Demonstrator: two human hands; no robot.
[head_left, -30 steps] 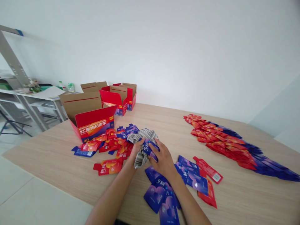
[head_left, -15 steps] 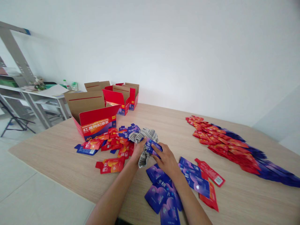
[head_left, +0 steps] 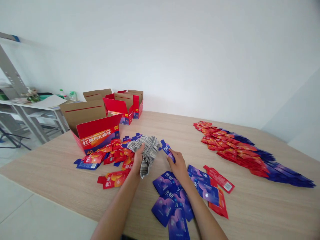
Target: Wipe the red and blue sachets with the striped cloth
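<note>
My left hand [head_left: 138, 159] is closed on a crumpled grey striped cloth [head_left: 149, 150], held over the table. To its right, my right hand [head_left: 178, 165] pinches a blue pouch [head_left: 166, 148], which sticks up beyond the fingers and is apart from the cloth. Several blue pouches [head_left: 163, 208] lie overlapping below my right hand. More blue pouches [head_left: 206, 190] rest right of my right forearm, partly over a red pouch [head_left: 220, 207]. Beside them lies another red pouch [head_left: 220, 179], barcode side up. Left of the cloth is a loose heap of red and blue pouches [head_left: 117, 151].
An open red carton [head_left: 98, 133] stands behind the left heap, with further open cartons [head_left: 120, 108] behind it. Long overlapping rows of red pouches [head_left: 235, 153] and blue pouches [head_left: 287, 173] spread across the right side. A cluttered side table [head_left: 51, 105] stands at far left.
My hands have moved apart. The blue pouch, earlier against the cloth, is now away from it in my right hand. The cloth is more spread out in my left hand. The view has shifted slightly.
</note>
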